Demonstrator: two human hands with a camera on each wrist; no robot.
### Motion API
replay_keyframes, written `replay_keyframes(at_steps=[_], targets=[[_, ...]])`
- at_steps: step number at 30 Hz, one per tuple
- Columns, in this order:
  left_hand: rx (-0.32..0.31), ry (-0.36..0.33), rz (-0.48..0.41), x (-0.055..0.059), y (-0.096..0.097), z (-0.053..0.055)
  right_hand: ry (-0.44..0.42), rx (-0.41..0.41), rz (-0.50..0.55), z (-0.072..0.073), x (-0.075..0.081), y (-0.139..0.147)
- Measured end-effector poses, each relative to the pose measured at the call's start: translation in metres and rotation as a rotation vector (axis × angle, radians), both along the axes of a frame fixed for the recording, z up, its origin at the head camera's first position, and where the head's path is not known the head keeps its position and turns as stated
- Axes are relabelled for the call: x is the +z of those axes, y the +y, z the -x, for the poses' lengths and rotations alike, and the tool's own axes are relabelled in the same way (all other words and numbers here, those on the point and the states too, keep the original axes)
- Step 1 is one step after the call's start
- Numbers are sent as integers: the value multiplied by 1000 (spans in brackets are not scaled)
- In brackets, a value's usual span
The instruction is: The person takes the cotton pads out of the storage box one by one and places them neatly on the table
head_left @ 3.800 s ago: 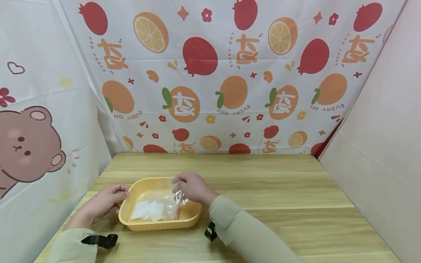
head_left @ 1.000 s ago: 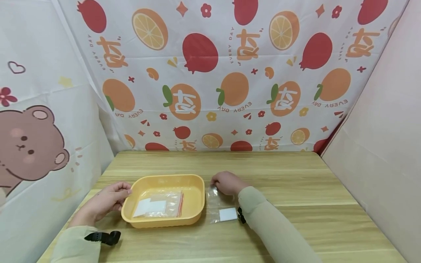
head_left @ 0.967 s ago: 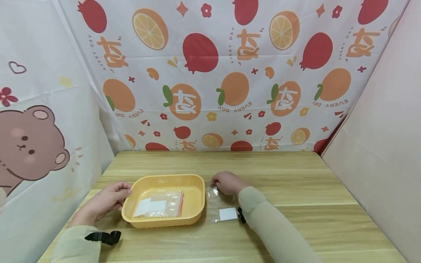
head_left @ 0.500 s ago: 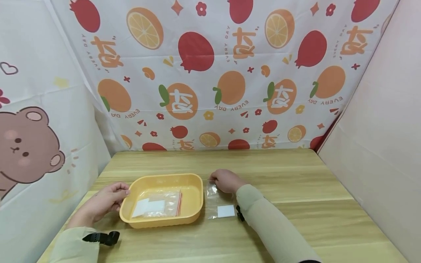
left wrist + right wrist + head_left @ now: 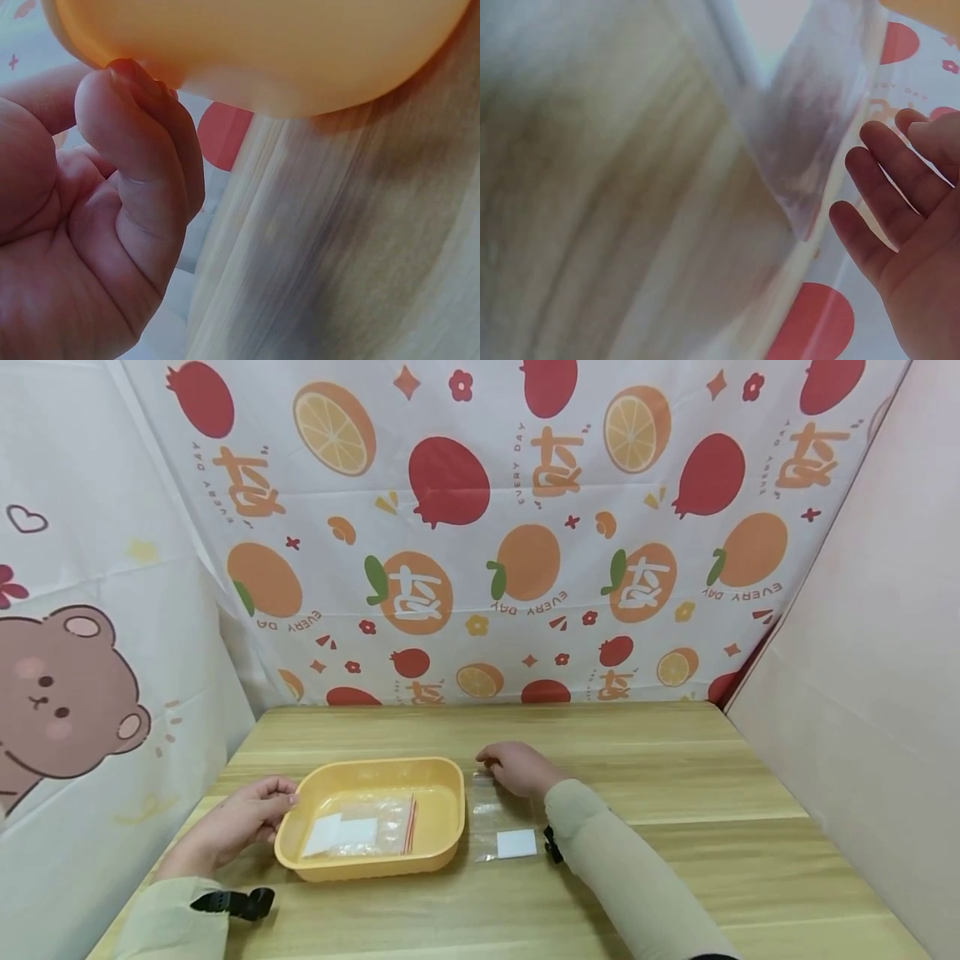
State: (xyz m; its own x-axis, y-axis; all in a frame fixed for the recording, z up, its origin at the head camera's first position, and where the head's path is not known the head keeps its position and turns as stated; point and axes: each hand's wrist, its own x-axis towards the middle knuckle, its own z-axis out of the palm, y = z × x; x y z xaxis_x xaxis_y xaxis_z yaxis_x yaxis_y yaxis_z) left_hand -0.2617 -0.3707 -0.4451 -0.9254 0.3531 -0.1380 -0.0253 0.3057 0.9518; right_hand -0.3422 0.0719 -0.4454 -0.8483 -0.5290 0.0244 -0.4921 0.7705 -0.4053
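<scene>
My left hand [image 5: 238,822] pinches the left rim of a yellow plastic tray [image 5: 367,867] between thumb and fingers. The left wrist view has its fingers curled up against the tray's edge [image 5: 262,82]. Inside the tray lie clear zip bags [image 5: 392,827] with red seal lines and white paper pieces [image 5: 356,832]; they overlap, so their number is unclear. Right of the tray a clear bag with a white piece [image 5: 516,843] lies on the tabletop. My right hand [image 5: 519,768] is just above that bag's far end, fingers spread and loose in the right wrist view, holding nothing.
The wood-grain table [image 5: 675,827] extends right of the bag and in front of the tray. Behind it hangs a fruit-print cloth [image 5: 487,527]; a bear-print cloth [image 5: 67,693] closes the left side and a plain white one [image 5: 847,693] the right.
Earlier my right hand lifted a clear bag out of the tray and laid it on the table to the right. Now its fingers have let go of the bag. The left hand stays on the rim.
</scene>
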Motion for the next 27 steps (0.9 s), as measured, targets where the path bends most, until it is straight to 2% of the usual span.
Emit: replay_keyframes(at_steps=[9, 14, 27], targets=[[19, -5, 11, 1, 2, -1, -97, -39, 133, -12, 21, 3], [26, 5, 17, 3, -1, 0, -135, -8, 192, -15, 28, 1], [30, 5, 18, -1, 1, 0, -140, 13, 231, -31, 46, -9]])
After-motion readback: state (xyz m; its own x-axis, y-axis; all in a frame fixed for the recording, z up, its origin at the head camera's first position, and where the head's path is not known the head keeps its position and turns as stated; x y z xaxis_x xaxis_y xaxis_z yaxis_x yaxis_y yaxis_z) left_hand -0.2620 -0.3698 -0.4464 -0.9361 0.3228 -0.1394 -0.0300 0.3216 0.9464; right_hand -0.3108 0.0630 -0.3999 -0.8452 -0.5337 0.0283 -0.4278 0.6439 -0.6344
